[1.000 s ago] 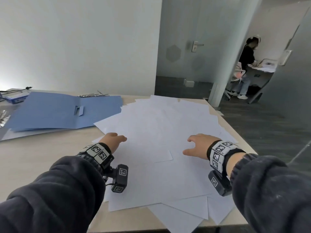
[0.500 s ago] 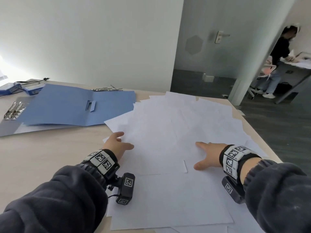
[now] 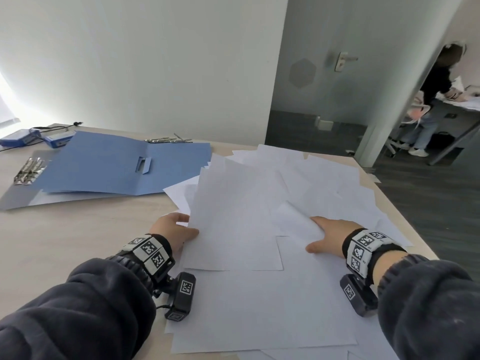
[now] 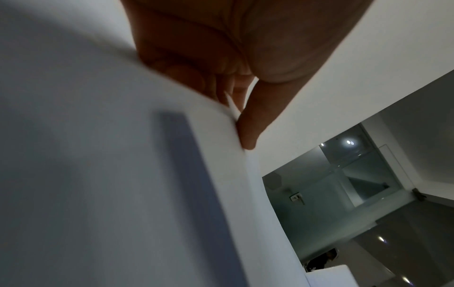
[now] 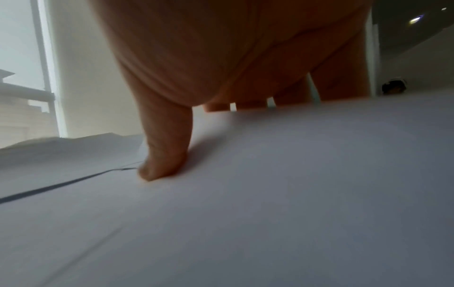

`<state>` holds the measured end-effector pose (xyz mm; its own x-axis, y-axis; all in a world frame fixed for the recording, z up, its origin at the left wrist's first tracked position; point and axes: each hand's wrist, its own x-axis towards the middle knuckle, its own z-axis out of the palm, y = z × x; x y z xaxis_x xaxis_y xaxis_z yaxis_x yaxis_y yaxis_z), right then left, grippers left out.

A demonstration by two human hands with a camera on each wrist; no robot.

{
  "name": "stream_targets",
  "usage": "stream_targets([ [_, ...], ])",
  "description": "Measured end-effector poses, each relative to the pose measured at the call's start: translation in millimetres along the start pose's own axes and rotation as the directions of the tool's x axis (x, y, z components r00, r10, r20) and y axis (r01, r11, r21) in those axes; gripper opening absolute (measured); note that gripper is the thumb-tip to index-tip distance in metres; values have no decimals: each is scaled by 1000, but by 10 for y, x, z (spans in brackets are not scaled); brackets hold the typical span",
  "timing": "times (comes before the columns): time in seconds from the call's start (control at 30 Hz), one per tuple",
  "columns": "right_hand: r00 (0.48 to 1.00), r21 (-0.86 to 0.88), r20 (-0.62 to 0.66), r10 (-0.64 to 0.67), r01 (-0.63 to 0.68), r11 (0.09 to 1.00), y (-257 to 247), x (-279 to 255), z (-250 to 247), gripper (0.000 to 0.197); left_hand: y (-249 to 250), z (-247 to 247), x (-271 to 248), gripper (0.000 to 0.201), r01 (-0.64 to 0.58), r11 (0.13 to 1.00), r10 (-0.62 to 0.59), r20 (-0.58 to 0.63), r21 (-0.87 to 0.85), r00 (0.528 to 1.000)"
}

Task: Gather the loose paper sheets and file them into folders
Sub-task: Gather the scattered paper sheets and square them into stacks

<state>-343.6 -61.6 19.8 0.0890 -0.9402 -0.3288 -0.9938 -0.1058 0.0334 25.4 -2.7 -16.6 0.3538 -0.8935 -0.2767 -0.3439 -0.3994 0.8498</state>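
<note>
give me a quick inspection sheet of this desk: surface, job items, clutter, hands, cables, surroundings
Surface: light wooden table, mostly covered on the right.
Job's things: loose paper sheets spread and overlapping; open blue folder at the far left.
Clutter: metal clips; blue boxes.
Grippers: left hand grips the sheets' left edge; right hand has fingers under a sheet, thumb on top.
Cables: black cable by the boxes.
Surroundings: white wall, glass door, another person beyond.

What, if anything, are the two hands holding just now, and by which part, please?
The left hand pinches the left edge of a lifted batch of paper sheets, thumb on top. The right hand slides its fingers under a sheet's raised corner; a firm grip cannot be told.
</note>
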Motion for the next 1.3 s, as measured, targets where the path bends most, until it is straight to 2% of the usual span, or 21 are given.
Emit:
stream_targets([
  [0.1,997,74,-67,35,-30,997,104,3,-11,55,-16,-82,-23,10,-9,999,9,-18,35,1000],
  [0.2,992,223,-122,24,4,975,125,-47,-75,33,-70,-198,-30,14,0,996,6,-61,91,998],
  [0.3,976,418,-214,-38,127,899,-35,-163,-180,25,-120,-297,-36,16,14,1000,-10,-115,27,993],
  [0.37,962,470,-237,-137,237,850,-276,-293,-259,30,-122,-304,-68,15,28,993,-40,-97,-115,994],
  [0.4,954,462,-222,-202,285,840,-429,-351,-283,36,-114,-280,-103,15,56,976,-67,-46,-208,997],
  [0.47,924,360,-165,-344,381,852,-750,-396,-267,54,-111,-201,-177,14,145,920,-124,78,-365,989],
  [0.53,876,207,-85,-474,481,852,-1069,-371,-177,77,-89,-126,-254,15,238,872,-175,182,-428,968],
  [0.6,839,108,-1,-544,541,834,-1328,-325,-39,88,-104,-69,-286,32,301,842,-193,271,-447,943],
  [0.67,826,34,56,-561,560,828,-1493,-296,78,91,-139,-58,-286,46,285,854,-156,306,-436,939],
  [0.73,822,4,71,-565,566,824,-1567,-256,134,93,-179,-69,-271,56,220,905,-96,329,-365,939],
  [0.83,827,123,40,-561,554,824,-1499,-172,76,96,-236,-82,-253,45,149,930,-55,274,-335,960],
  [0.93,892,389,-51,-450,433,813,-1239,-51,-48,72,-287,-96,-261,22,150,891,-67,203,-428,977],
  [1.0,961,506,-160,-224,275,818,-994,81,-99,61,-305,-103,-282,17,123,879,-63,144,-461,988],
  [1.07,978,542,-203,37,81,837,-756,206,-123,58,-311,-114,-301,14,79,888,-39,98,-454,994],
  [1.1,974,549,-184,131,-9,836,-662,251,-127,60,-308,-119,-307,14,66,893,-28,90,-446,996],
  [1.17,966,540,-98,239,-150,828,-552,297,-126,70,-303,-127,-314,17,57,895,-19,88,-442,996],
  [1.3,958,386,-33,285,-251,888,-609,327,-118,90,-280,-127,-324,22,67,905,-27,99,-420,995],
])
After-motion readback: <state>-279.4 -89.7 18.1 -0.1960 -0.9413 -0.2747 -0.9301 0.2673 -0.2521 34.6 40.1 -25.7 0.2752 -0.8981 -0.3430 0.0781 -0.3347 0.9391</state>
